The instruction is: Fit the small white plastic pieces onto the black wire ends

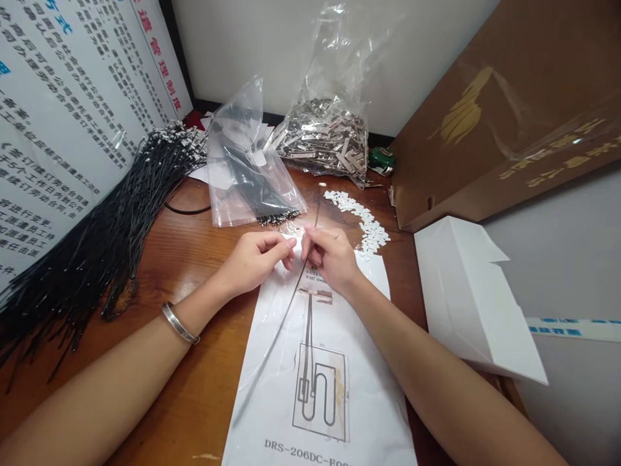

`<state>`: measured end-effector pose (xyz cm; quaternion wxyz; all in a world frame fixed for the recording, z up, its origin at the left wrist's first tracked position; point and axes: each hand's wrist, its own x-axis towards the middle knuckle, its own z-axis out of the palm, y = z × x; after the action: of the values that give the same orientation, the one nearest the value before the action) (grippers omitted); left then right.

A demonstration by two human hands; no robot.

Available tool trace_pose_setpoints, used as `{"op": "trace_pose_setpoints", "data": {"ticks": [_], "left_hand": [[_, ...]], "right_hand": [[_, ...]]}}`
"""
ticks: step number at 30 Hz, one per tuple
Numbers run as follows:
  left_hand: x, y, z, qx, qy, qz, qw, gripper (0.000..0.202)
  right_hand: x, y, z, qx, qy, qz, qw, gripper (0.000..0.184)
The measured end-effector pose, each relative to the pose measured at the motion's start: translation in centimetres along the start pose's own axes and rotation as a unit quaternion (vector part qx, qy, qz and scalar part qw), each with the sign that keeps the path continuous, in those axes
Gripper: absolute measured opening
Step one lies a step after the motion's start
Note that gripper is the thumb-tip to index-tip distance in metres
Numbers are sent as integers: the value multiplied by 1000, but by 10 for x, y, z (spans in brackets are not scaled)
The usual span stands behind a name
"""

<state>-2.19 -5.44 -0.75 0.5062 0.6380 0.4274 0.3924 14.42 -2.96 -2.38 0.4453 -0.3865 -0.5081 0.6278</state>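
Note:
My right hand pinches a thin dark wire near its upper end. The wire slants down and left across a printed paper sheet. Close beside it, my left hand is closed, with thumb and fingertips together; whatever may be in them is hidden. Just beyond the fingers, small metal pieces show at the mouth of a clear plastic bag with dark contents. Small white pieces lie in a curved band to the right of my right hand.
A large bundle of black wires with white ends lies at left. At the back are a clear bag of metal strips and a green tape measure. A brown box and folded white card stand at right.

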Motion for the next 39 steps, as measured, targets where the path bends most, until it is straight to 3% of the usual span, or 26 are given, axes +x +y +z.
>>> {"op": "trace_pose_setpoints", "data": {"ticks": [4, 8, 13, 18, 23, 26, 29, 33, 39], "left_hand": [[1, -4, 2, -53, 61, -15, 997, 43], [6, -8, 1, -126, 126, -28, 984, 38], [12, -8, -3, -185, 194, -33, 963, 50], [13, -9, -7, -189, 230, -18, 955, 26], [13, -10, -8, -191, 266, -30, 945, 20], [13, -9, -8, -191, 284, -49, 938, 29], [11, -5, -5, -145, 256, -43, 955, 36], [4, -2, 1, -59, 160, -20, 985, 27], [-1, -5, 2, 49, 94, 31, 994, 28]], "right_hand": [[-9, -9, 2, -99, -160, 29, 982, 48], [-12, -10, 0, -94, -236, 53, 966, 46], [-11, -7, -2, -103, -261, 98, 955, 46], [-14, -11, -1, -123, -284, 96, 946, 49], [-13, -9, -2, -126, -239, 77, 960, 48], [-11, -9, -1, -125, -219, 43, 967, 48], [-8, -9, -2, -118, -221, 49, 967, 50], [-5, -6, -5, -77, -215, 47, 973, 52], [-3, -2, -3, -44, -187, 44, 980, 54]]}}
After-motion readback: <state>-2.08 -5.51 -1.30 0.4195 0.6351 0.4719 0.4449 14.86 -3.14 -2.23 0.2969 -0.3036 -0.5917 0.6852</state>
